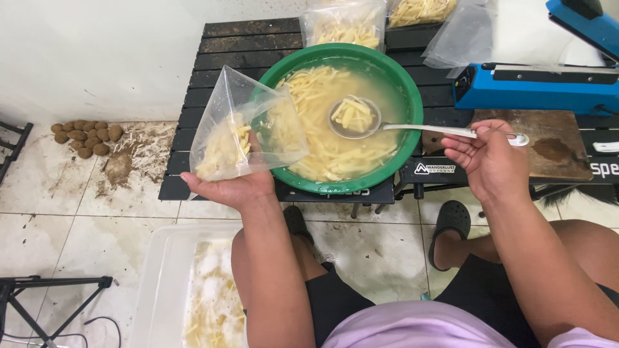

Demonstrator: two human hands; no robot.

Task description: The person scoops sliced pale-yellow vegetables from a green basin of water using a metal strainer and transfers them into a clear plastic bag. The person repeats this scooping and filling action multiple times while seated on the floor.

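Clear bag (242,129); filled bags (345,24) behind

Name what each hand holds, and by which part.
Left hand: clear bag of potato strips, by its bottom. Right hand: ladle, by its handle end.

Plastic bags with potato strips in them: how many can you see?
3. One bag is held open in the left hand, and two filled bags lie at the table's far edge, behind the green basin: one left, one right, cut off by the frame. More may be hidden.
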